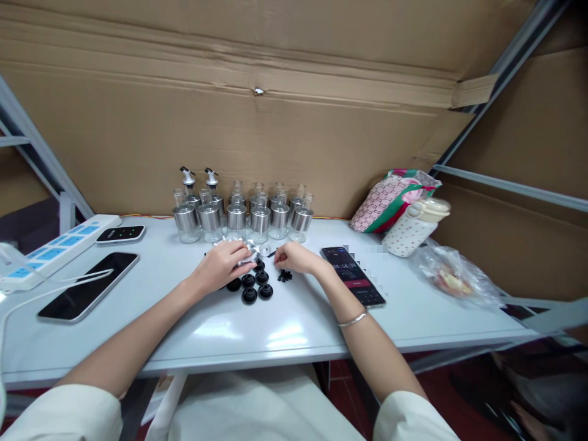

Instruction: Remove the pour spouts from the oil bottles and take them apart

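My left hand [221, 264] is closed, fingers curled over a cluster of shiny silver parts [248, 248]; what it grips, if anything, is hidden. My right hand [296, 257] is pinched, fingertips down beside a small heap of tiny black pieces [285, 276]. Whatever is between those fingertips is too small to make out. Between and below the hands lie several round black stoppers [248, 280]. Behind them stand rows of clear glass bottles with metal bands [236, 217]. Two back-left bottles carry silver-and-black pour spouts [211, 177].
Left lie a white power strip [64, 248], a small black device [120, 234] and a cabled phone [89, 286]. Right are a lit phone [353, 277], a patterned bag [386, 202], a tilted white flask [411, 229] and a clear plastic bag [454, 278]. Cardboard [275, 135] backs the table.
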The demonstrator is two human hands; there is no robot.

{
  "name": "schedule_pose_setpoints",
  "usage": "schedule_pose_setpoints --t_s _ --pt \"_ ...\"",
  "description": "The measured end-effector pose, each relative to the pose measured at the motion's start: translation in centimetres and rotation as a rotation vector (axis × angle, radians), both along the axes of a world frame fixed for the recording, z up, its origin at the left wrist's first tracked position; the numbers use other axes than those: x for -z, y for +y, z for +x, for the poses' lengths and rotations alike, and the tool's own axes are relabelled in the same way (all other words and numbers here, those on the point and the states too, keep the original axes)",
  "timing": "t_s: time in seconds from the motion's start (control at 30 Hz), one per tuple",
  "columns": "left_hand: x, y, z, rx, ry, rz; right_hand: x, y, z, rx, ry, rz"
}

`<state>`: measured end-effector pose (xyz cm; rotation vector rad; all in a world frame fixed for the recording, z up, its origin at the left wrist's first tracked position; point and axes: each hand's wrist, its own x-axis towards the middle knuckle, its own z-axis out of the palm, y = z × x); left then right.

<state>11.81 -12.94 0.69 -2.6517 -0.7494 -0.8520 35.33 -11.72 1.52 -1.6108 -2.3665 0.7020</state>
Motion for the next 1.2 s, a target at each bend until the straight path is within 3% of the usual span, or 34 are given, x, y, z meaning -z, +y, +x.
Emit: schedule_pose_setpoints --t_s 0.23,0.6,0.87,1.2 --pt "-0.2 -0.2 0.0 0.012 0.005 -0.026 -0.4 0.1 1.4 0.025 -0.020 0.028" --pt "-0.4 -0.3 0.0 0.028 0.003 -0.026 -0.3 0.0 1.2 0.023 -0.047 0.020" --pt "-0.2 -0.2 0.1 0.043 0.005 -0.042 -1.4 -0.2 3.2 0.036 -0.015 -0.102" --pt "-0.2 -0.4 0.2 0.067 0.019 -0.055 -0.5 0.1 2.5 -0.021 0.032 -0.192"
